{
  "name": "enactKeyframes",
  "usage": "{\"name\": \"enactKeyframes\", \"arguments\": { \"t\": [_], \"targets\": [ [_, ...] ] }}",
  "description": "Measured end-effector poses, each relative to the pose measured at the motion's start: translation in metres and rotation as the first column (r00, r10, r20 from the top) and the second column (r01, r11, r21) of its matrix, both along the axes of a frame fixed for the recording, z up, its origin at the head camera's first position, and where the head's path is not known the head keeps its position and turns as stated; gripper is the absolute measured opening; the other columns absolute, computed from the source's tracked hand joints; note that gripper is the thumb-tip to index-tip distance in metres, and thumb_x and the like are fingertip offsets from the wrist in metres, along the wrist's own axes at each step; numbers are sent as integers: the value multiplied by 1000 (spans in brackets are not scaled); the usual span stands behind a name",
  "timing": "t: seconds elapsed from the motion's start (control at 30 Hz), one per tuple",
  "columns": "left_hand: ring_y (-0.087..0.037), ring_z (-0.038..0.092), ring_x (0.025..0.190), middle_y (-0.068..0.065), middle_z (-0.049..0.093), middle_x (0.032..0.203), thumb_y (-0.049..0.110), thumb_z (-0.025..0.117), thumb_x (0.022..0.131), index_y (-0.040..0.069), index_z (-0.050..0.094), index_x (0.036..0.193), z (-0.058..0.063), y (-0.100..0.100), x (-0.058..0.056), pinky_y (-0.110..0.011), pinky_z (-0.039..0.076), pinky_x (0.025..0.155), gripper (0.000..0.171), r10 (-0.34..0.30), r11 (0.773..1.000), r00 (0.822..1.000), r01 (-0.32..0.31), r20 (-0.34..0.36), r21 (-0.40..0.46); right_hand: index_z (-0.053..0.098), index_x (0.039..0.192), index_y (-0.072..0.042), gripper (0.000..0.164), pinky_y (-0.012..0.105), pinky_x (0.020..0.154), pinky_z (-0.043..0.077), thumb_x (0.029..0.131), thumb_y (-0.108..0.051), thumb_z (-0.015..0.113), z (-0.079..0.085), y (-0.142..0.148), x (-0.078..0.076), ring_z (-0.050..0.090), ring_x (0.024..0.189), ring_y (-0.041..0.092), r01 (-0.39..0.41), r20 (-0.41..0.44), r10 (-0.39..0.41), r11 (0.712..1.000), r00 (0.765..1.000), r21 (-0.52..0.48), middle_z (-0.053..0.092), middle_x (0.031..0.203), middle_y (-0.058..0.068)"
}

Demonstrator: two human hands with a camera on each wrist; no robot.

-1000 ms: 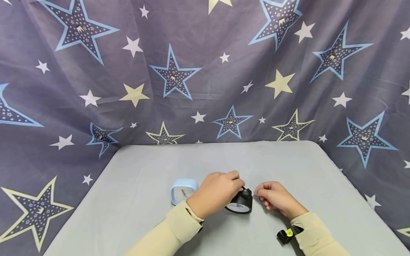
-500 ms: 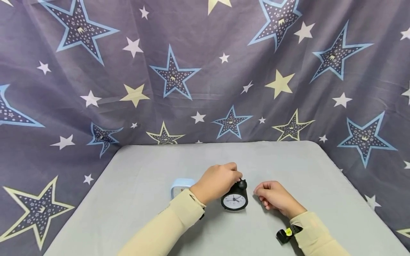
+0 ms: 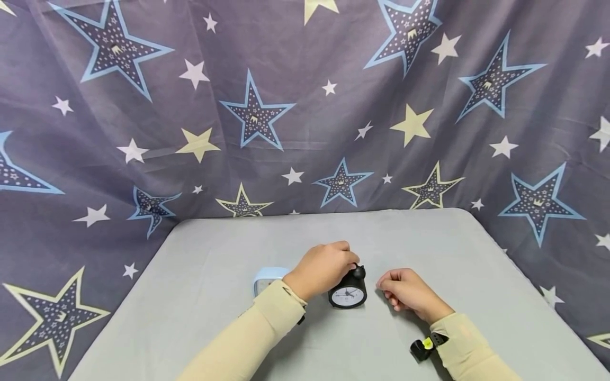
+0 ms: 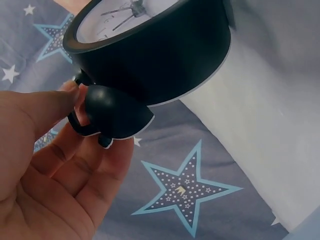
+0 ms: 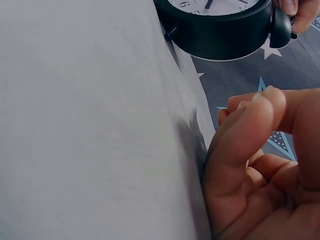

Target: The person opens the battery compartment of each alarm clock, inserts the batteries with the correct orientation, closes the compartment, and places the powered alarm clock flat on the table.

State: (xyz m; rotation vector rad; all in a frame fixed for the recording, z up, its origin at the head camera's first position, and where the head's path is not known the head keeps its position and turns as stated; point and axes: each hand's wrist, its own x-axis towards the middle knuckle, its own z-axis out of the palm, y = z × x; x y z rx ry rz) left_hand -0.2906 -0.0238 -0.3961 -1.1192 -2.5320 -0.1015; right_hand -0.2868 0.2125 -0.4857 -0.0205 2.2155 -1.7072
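Observation:
A black twin-bell alarm clock (image 3: 347, 298) with a white dial faces me near the middle of the table. My left hand (image 3: 321, 271) pinches the handle on its top, thumb against the other fingers, as the left wrist view shows beside a rounded bell (image 4: 112, 110). One small foot (image 5: 171, 34) of the clock is at the grey cloth in the right wrist view. To the right of the clock, apart from it, my right hand (image 3: 411, 292) rests on the table with loosely curled fingers and nothing in them. A light blue clock (image 3: 270, 273) is partly hidden behind my left hand and sleeve.
Grey cloth covers the table (image 3: 214, 248). Behind and beside it hangs a purple-grey curtain (image 3: 286, 63) printed with stars. A small black device with a yellow mark (image 3: 422, 349) is strapped at my right wrist.
My left hand has moved the black clock slightly left and turned its dial more upright toward me. The left sleeve now covers more of the blue clock. My right hand stays in place.

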Motion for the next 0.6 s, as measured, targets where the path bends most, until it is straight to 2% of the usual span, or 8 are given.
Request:
{"name": "enactKeyframes", "arguments": {
  "t": [0.3,0.6],
  "targets": [
    [-8,64,79,9,63,98,20,61,89,22,67,114,-1,-2,5,-27,53,63,26,27,1000,1000,-27,-7,-13,62,97,4,23,22,41,42,88,-16,61,0,0,0,44,46,8,-4,-6,4,1000,1000,6,51,62,0],
    [-7,63,76,13,61,92,13,60,87,27,69,104,-2,-5,4,-28,52,61,23,36,999,999,-36,-18,-1,63,97,4,22,23,42,43,87,-16,61,0,0,-1,44,46,9,3,0,-3,1000,1000,4,51,63,1]
  ]
}}
